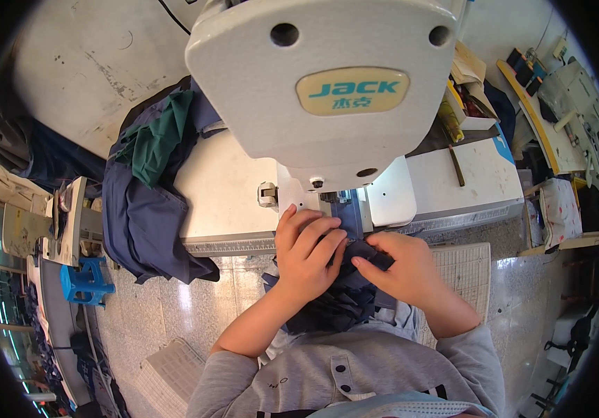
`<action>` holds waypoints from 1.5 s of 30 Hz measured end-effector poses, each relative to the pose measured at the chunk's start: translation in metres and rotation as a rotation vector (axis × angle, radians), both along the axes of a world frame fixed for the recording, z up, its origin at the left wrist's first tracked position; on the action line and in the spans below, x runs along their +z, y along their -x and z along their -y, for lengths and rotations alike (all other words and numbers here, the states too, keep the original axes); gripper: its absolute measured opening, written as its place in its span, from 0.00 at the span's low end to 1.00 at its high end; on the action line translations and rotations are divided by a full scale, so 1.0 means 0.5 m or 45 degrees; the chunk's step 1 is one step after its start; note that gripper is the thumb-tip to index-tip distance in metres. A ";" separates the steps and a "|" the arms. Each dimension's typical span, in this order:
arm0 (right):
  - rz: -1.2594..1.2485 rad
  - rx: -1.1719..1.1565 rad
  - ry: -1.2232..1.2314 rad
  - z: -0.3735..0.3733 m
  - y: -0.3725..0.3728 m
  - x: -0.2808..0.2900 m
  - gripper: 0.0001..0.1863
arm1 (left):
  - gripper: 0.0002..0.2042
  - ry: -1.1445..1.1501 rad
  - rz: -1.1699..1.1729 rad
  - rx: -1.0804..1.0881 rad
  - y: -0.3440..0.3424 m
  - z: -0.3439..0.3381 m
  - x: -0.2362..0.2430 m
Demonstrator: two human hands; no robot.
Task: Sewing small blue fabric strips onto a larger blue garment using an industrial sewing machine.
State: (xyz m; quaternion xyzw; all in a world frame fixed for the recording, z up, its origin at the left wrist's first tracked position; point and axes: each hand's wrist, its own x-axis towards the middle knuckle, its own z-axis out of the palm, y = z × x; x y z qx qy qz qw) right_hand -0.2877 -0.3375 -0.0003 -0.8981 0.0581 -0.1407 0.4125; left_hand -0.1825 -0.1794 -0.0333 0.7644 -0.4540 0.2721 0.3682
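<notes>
A white sewing machine (251, 83) stands right in front of me, its head overhanging the work. Dark blue cloth (345, 216) runs from under the machine's foot (341, 197) over the table's front edge and bunches in my lap. My left hand (308, 251) rests on the left side of this cloth just before the foot, fingers slightly bent and apart; its thumb is hidden. Closer to me and to the right, my right hand (407, 268) pinches a fold of the cloth between thumb and fingers. The needle cannot be made out.
More navy cloth (143, 216) with a green piece (157, 139) hangs over the table's left end. On the right of the white tabletop (453, 174) lie a thin dark tool (457, 166) and a box (477, 115) of small items. A blue stool (87, 282) stands on the floor at left.
</notes>
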 end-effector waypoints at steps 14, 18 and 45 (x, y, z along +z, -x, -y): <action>0.120 -0.235 0.055 -0.022 0.038 -0.030 0.10 | 0.13 0.003 -0.012 -0.047 0.007 -0.007 0.009; 0.121 -0.291 0.305 -0.043 0.043 0.021 0.08 | 0.12 -0.017 -0.032 -0.050 0.005 -0.004 0.012; 0.265 -0.390 0.626 -0.068 0.008 0.049 0.05 | 0.13 -0.092 -0.037 0.000 -0.023 0.011 0.046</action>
